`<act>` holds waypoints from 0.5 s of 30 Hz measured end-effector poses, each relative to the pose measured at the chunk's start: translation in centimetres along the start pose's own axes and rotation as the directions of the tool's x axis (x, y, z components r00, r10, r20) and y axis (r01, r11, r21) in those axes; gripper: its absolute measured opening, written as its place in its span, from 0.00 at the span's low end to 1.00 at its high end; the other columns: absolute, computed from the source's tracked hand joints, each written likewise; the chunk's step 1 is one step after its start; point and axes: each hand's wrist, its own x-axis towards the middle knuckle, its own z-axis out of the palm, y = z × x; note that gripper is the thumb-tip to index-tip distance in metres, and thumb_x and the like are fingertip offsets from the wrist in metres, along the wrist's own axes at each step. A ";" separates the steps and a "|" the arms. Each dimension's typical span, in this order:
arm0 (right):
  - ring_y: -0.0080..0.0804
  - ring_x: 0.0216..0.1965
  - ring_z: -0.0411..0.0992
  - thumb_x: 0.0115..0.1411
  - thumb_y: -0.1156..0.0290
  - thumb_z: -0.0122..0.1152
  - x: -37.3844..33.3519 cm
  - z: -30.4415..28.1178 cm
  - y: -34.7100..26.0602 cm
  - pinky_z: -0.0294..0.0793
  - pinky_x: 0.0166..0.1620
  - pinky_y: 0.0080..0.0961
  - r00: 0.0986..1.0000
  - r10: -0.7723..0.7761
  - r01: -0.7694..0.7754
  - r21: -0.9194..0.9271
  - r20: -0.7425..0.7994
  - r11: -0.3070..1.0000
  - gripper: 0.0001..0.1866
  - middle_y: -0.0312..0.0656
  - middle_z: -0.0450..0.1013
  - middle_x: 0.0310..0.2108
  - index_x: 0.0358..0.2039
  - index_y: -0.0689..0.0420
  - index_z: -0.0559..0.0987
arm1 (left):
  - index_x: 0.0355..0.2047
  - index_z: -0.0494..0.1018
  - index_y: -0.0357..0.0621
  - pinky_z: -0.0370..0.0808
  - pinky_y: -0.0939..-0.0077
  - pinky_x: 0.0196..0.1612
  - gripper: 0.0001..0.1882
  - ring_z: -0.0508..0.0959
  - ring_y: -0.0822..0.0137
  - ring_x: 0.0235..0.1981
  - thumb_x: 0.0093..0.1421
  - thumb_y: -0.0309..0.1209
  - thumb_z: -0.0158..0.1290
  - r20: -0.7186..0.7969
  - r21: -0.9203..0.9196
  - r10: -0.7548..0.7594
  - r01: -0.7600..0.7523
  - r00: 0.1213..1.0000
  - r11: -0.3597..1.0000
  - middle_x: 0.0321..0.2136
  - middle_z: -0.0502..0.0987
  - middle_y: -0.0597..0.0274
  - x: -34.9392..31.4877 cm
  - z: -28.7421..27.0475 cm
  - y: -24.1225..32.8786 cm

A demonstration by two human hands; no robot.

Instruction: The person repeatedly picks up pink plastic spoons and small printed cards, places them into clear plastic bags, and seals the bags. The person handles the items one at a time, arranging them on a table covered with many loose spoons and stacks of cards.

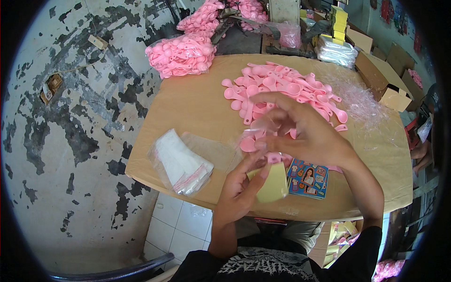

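Observation:
My left hand [236,190] is closed around a pale yellow card [273,184] and a pink plastic spoon [273,158] whose handle end shows above the card. My right hand [307,134] hovers just above it, fingers curled and partly blurred. A faint clear film shows by its fingertips; I cannot make out what they hold. Under my right wrist lies a stack of blue printed cards [308,178]. Beyond my hands spreads a big heap of pink spoons [268,84]. Left of my left hand is a pack of clear plastic sleeves [181,162].
The table is covered in brown paper [178,103]. A bulging bag of pink spoons [181,54] sits at its far left corner. Clear plastic scraps [361,101] lie to the right. Behind are yellow card stacks [339,22] and an open cardboard box [383,77]. A peeling wall [75,155] borders the left.

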 end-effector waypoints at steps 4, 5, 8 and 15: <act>0.19 0.31 0.76 0.62 0.75 0.64 0.1 0.2 0.0 0.72 0.36 0.16 0.977 0.160 -0.157 -0.032 0.141 0.987 0.19 0.34 0.79 0.31 0.53 0.57 0.73 | 0.62 0.63 0.35 0.69 0.83 0.49 0.21 0.71 0.77 0.51 0.72 0.27 0.44 -0.007 -0.065 -0.040 0.039 0.999 0.997 0.50 0.75 0.59 -1.1 -0.5 0.9; 0.21 0.31 0.77 0.61 0.74 0.65 0.1 0.3 0.0 0.73 0.36 0.17 0.975 0.163 -0.155 -0.063 0.154 0.986 0.18 0.35 0.79 0.32 0.52 0.57 0.74 | 0.62 0.63 0.35 0.70 0.84 0.47 0.20 0.72 0.78 0.49 0.72 0.28 0.44 -0.101 -0.118 -0.008 -0.004 0.995 0.993 0.48 0.75 0.60 -0.8 0.0 1.2; 0.27 0.33 0.77 0.59 0.72 0.67 -0.2 1.2 0.5 0.75 0.37 0.22 0.994 0.004 0.027 -0.292 0.106 0.956 0.15 0.37 0.78 0.34 0.46 0.56 0.77 | 0.55 0.69 0.36 0.70 0.87 0.37 0.16 0.72 0.82 0.33 0.74 0.31 0.41 -0.308 -0.022 0.050 -0.060 0.950 0.998 0.34 0.74 0.68 0.2 0.2 0.6; 0.31 0.38 0.74 0.51 0.66 0.70 -0.2 2.0 1.4 0.77 0.41 0.30 0.866 -0.474 0.417 -0.753 0.159 0.508 0.11 0.34 0.76 0.35 0.34 0.55 0.82 | 0.55 0.69 0.33 0.74 0.83 0.32 0.17 0.75 0.77 0.28 0.73 0.32 0.41 -0.319 0.128 0.025 0.017 0.947 0.992 0.37 0.76 0.61 0.6 -0.1 0.8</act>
